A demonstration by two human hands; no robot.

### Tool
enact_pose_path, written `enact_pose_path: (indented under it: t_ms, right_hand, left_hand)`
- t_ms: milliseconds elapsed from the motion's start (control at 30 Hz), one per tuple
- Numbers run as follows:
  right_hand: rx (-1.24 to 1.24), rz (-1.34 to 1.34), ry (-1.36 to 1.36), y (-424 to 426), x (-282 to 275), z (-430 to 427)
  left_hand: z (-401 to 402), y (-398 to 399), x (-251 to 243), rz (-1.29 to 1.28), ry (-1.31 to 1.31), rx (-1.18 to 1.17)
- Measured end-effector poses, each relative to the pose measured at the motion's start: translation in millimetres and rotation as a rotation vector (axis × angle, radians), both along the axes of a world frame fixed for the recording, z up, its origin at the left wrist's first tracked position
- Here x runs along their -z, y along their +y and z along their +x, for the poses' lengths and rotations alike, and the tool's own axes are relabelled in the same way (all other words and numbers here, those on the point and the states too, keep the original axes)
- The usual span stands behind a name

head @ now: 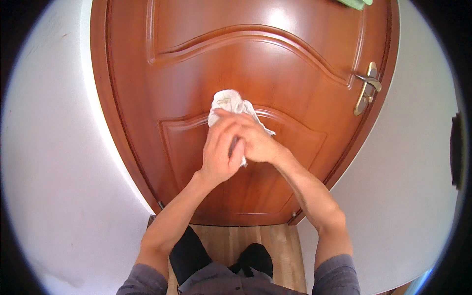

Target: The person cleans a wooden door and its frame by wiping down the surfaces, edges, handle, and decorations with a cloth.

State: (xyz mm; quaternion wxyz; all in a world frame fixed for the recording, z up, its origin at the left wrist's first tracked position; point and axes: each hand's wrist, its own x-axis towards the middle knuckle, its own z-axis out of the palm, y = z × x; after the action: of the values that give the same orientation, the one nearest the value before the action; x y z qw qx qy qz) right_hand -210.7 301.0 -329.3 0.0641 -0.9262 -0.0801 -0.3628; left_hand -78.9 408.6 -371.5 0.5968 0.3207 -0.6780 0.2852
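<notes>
A crumpled white cloth [229, 101] is bunched up in front of the brown wooden panel door [236, 77]. My left hand [221, 149] and my right hand [260, 140] come together on it, fingers overlapping and slightly blurred. Most of the cloth shows above the fingers; one corner sticks out to the right and a small end hangs below. The fingers hide its middle. Whether the cloth touches the door, I cannot tell.
A metal lever handle on a long plate [365, 88] is at the door's right side. Something light green [356, 3] shows at the top right. White walls [48, 147] flank the door frame. Wood-look flooring [284, 243] lies below, around my dark-clothed legs [258, 256].
</notes>
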Motion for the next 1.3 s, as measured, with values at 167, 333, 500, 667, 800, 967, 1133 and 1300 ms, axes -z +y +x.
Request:
enact_pose_path:
  t_ms: [167,333,500,667,800,967,1133,1300]
  right_hand:
    - [-0.254,0.932,-0.030,3,-30,0]
    - [-0.349,1.036,-0.107,-1,-23,1]
    - [-0.201,0.796,-0.137,-5,-22,3]
    - [0.207,0.137,-0.502,20,-42,-15]
    - [0.266,0.074,-0.602,26,-60,-32]
    - [0.466,0.009,-0.683,6,-46,-72]
    - [0.574,-0.021,-0.625,-25,-14,-99]
    - [0.589,0.003,-0.481,-16,-19,-80]
  left_hand:
    - [-2,2,22,0.224,0.301,-0.115]
    - [2,10,25,0.266,0.235,-0.323]
    - [19,-16,22,0.189,-0.057,-0.322]
    - [8,-54,-45,0.134,-0.042,-0.520]
    - [-7,-87,-136,-0.058,-0.110,-0.621]
    - [7,-68,-25,0.093,-0.492,-0.547]
    - [94,-61,-106,-0.054,-0.395,-0.755]
    - [180,-25,-132,-0.178,-0.062,-0.875]
